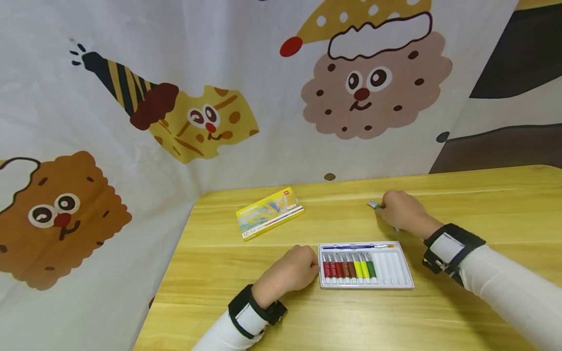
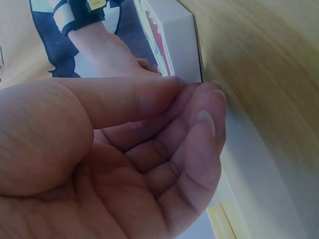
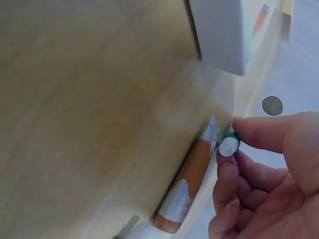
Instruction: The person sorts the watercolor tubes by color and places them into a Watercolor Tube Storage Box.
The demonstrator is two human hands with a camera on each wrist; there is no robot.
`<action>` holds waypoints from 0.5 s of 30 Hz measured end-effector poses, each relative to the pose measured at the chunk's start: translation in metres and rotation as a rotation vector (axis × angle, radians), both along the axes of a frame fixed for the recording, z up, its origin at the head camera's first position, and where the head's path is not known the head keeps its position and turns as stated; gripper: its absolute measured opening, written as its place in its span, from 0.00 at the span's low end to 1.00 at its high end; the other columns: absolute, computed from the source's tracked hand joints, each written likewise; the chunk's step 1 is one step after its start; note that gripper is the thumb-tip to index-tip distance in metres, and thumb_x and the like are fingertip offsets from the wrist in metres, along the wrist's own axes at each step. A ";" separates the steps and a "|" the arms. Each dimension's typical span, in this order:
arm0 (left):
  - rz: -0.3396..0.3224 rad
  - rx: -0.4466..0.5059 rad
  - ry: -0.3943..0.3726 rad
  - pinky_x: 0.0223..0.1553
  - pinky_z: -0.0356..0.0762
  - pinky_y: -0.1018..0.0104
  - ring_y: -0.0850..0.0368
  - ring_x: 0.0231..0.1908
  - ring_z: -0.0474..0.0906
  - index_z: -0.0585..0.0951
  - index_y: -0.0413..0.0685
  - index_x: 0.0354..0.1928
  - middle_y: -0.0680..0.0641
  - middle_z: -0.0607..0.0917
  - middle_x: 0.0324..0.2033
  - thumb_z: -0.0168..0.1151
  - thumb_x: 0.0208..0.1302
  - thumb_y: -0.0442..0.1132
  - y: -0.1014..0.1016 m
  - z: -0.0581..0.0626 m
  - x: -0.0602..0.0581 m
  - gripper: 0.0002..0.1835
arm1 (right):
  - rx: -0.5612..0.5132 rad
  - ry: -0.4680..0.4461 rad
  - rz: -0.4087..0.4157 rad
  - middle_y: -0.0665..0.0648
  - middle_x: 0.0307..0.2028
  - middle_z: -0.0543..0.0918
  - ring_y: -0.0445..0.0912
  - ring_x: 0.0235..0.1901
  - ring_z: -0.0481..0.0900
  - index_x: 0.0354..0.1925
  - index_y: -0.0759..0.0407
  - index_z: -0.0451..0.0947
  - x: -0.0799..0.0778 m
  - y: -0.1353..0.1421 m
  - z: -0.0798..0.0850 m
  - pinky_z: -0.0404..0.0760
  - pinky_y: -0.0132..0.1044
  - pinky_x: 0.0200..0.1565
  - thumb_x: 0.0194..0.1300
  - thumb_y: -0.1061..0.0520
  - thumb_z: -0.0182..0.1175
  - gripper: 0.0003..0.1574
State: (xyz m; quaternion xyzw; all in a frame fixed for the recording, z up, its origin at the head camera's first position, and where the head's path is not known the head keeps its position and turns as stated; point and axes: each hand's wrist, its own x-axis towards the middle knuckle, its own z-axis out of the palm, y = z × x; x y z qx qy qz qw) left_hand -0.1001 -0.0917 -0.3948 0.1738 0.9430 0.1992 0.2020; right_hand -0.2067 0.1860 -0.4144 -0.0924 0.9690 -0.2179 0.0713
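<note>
Head view: left hand at the left end of the white tray on the table; fingers curled in. Tray holds a row of paint tubes, red and brown through yellow to green, plus a blue-handled brush along its far side. Right hand beyond the tray's right end, green tube protruding leftward. Yellow box lies behind and left of the tray.

Left wrist view: grip pinched together on the tray's edge; thumb overlies the contact.

Right wrist view: grip clamped on the green tube, white cap facing the camera. Orange tube lies just beside it.
</note>
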 end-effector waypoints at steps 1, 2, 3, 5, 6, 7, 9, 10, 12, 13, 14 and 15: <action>0.001 0.000 -0.001 0.12 0.62 0.71 0.62 0.13 0.65 0.75 0.50 0.13 0.54 0.67 0.11 0.57 0.65 0.38 0.000 0.000 0.000 0.19 | -0.016 -0.004 -0.003 0.57 0.18 0.74 0.44 0.10 0.68 0.29 0.67 0.77 0.000 0.000 0.000 0.64 0.33 0.12 0.63 0.58 0.56 0.12; 0.003 -0.001 -0.003 0.12 0.62 0.70 0.62 0.13 0.65 0.75 0.50 0.13 0.54 0.67 0.11 0.57 0.65 0.38 0.000 0.000 0.000 0.19 | -0.030 -0.004 -0.003 0.58 0.19 0.74 0.44 0.11 0.69 0.30 0.68 0.77 0.001 0.000 0.001 0.65 0.33 0.12 0.64 0.58 0.56 0.12; 0.004 -0.003 -0.004 0.12 0.62 0.70 0.62 0.13 0.65 0.75 0.50 0.13 0.54 0.67 0.11 0.57 0.65 0.38 0.000 0.000 0.000 0.19 | -0.042 -0.003 -0.003 0.59 0.20 0.74 0.44 0.11 0.69 0.32 0.69 0.77 0.002 0.000 0.001 0.66 0.34 0.13 0.64 0.58 0.55 0.13; 0.006 -0.005 -0.007 0.12 0.62 0.70 0.61 0.13 0.66 0.76 0.50 0.14 0.54 0.68 0.12 0.56 0.65 0.38 0.000 0.000 0.000 0.18 | -0.076 0.008 -0.001 0.61 0.23 0.75 0.45 0.13 0.70 0.36 0.72 0.77 0.004 0.001 0.003 0.68 0.35 0.14 0.65 0.58 0.55 0.14; 0.008 -0.006 -0.008 0.12 0.62 0.70 0.61 0.13 0.66 0.76 0.49 0.15 0.53 0.68 0.12 0.56 0.65 0.38 0.000 0.000 0.000 0.18 | -0.092 0.019 0.003 0.61 0.25 0.76 0.45 0.14 0.70 0.37 0.72 0.76 0.005 0.002 0.005 0.69 0.35 0.14 0.65 0.58 0.55 0.15; 0.010 -0.010 -0.010 0.12 0.62 0.70 0.61 0.14 0.66 0.77 0.49 0.15 0.53 0.68 0.12 0.56 0.65 0.38 0.000 0.000 0.000 0.18 | -0.107 0.030 0.007 0.62 0.26 0.76 0.45 0.14 0.71 0.38 0.73 0.76 0.007 0.003 0.007 0.69 0.36 0.15 0.65 0.58 0.55 0.16; 0.009 -0.013 -0.010 0.13 0.62 0.70 0.61 0.14 0.66 0.77 0.49 0.16 0.53 0.68 0.12 0.56 0.65 0.38 0.000 0.000 0.000 0.18 | -0.135 0.047 0.017 0.62 0.26 0.77 0.45 0.15 0.71 0.38 0.73 0.77 0.010 0.005 0.011 0.70 0.36 0.16 0.65 0.57 0.56 0.16; 0.007 -0.014 -0.009 0.13 0.62 0.70 0.61 0.14 0.66 0.77 0.49 0.15 0.53 0.68 0.12 0.56 0.65 0.38 0.000 0.000 0.000 0.18 | -0.148 0.055 0.020 0.61 0.25 0.77 0.45 0.15 0.71 0.38 0.72 0.77 0.012 0.005 0.013 0.70 0.37 0.16 0.65 0.57 0.56 0.16; 0.004 -0.012 -0.006 0.13 0.62 0.70 0.61 0.14 0.66 0.76 0.50 0.15 0.53 0.68 0.12 0.56 0.65 0.38 0.000 0.000 0.001 0.18 | -0.159 0.065 0.029 0.60 0.24 0.77 0.45 0.16 0.71 0.36 0.71 0.77 0.017 0.006 0.018 0.70 0.37 0.17 0.64 0.56 0.57 0.15; 0.001 -0.012 -0.003 0.13 0.62 0.70 0.61 0.14 0.66 0.76 0.50 0.15 0.53 0.68 0.12 0.57 0.65 0.38 0.000 0.000 0.001 0.18 | -0.163 0.064 0.031 0.59 0.23 0.77 0.45 0.16 0.71 0.36 0.70 0.77 0.019 0.007 0.020 0.70 0.37 0.17 0.64 0.56 0.58 0.15; -0.001 -0.011 -0.001 0.13 0.62 0.70 0.61 0.14 0.66 0.75 0.50 0.14 0.53 0.68 0.12 0.57 0.65 0.38 0.000 0.000 0.000 0.18 | -0.168 0.059 0.034 0.58 0.22 0.76 0.45 0.16 0.71 0.35 0.69 0.78 0.021 0.006 0.023 0.70 0.37 0.17 0.64 0.55 0.58 0.15; -0.001 -0.010 0.000 0.13 0.62 0.70 0.61 0.14 0.66 0.75 0.50 0.14 0.53 0.67 0.12 0.57 0.65 0.38 0.000 0.000 0.000 0.18 | -0.175 0.052 0.037 0.58 0.21 0.76 0.45 0.16 0.70 0.35 0.68 0.78 0.024 0.006 0.025 0.69 0.37 0.17 0.64 0.55 0.58 0.15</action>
